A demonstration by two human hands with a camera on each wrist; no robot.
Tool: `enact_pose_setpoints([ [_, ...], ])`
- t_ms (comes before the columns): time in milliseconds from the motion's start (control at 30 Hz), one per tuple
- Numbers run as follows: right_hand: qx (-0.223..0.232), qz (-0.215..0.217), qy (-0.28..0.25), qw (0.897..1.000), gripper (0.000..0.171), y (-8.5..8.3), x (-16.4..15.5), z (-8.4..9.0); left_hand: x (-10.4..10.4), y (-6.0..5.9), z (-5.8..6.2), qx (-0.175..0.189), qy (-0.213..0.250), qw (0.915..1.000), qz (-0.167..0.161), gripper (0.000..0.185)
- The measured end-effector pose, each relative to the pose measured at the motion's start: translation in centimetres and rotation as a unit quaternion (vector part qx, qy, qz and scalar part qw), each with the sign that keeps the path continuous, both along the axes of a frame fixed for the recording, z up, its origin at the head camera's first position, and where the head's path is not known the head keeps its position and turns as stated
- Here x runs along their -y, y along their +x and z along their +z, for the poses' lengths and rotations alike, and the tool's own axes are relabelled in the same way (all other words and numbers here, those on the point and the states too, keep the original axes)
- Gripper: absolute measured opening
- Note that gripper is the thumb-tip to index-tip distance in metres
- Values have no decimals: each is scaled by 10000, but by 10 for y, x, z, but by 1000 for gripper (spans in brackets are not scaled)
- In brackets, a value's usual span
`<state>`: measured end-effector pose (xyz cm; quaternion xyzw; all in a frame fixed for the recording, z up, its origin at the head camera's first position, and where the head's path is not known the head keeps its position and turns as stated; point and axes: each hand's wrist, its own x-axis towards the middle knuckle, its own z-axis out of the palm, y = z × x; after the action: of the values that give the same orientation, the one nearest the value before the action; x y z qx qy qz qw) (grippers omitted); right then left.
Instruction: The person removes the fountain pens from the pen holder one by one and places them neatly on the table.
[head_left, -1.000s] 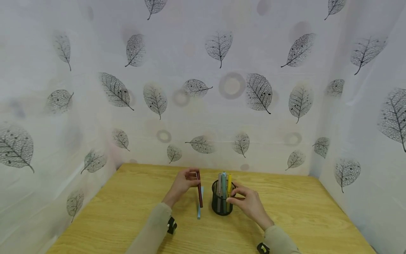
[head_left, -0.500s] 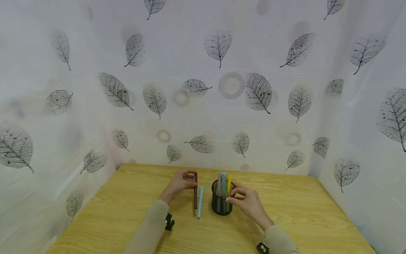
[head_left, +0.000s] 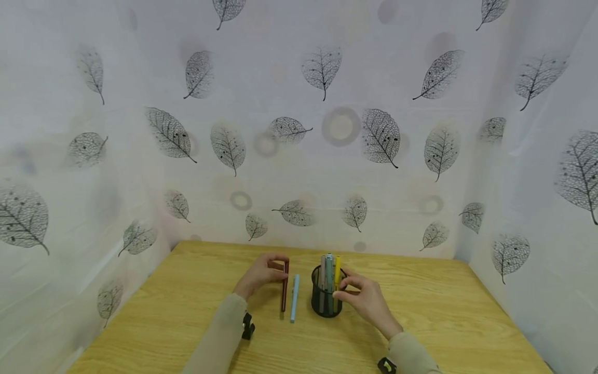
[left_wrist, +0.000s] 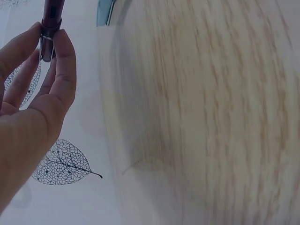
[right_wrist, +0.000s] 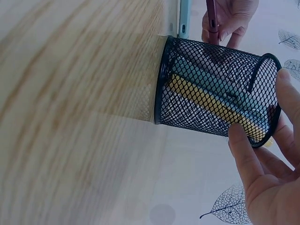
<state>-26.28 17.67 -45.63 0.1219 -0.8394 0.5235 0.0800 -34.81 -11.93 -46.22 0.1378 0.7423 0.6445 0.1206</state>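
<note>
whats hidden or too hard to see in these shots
- Dark red pen: the left wrist view cuts off all but its top end, pinched by the left hand.
- Light blue pen: only a corner shows in the left wrist view.
- Pens in the black mesh holder: the mesh hides their lower ends, so their number is unclear.
- Right hand: fingers on the holder's far side hidden in the head view.
- Table: grain blurred in both wrist views.

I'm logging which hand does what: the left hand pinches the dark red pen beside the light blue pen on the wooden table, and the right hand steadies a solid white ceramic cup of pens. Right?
Not quite. The right hand grips a black wire-mesh pen holder, not a white ceramic cup; the right wrist view shows the mesh plainly. The rest holds: the left hand pinches the dark red pen beside the light blue pen on the wooden table.
</note>
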Motion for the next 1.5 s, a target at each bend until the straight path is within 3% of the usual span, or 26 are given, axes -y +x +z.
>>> enact_pose_setpoints([
  [167, 15, 13, -2, 10000, 16, 1, 0, 0, 3, -3, -7, 224, -107, 9996, -140, 52],
  [267, 68, 23, -2, 10000, 16, 0, 0, 0, 6, -5, -10, 145, -310, 9992, -202, 52],
  [400, 114, 31, -21, 9999, 17, 1, 0, 0, 8, -6, -13, -40, -717, 9974, -79, 50],
  [533, 126, 27, -31, 9999, 17, 1, 0, 1, 6, -4, -16, 81, -780, 9969, 9, 54],
  [733, 69, 0, -32, 10000, 16, 1, 1, 3, 2, -5, -14, 273, -887, 9956, 89, 54],
  [967, 131, 12, 1, 9999, 16, 1, 1, 3, 0, -3, -10, 142, -1318, 9911, -124, 53],
  [1500, 144, -59, 37, 9999, 16, 2, 1, 3, -6, 0, -7, 345, -1521, 9877, -81, 49],
])
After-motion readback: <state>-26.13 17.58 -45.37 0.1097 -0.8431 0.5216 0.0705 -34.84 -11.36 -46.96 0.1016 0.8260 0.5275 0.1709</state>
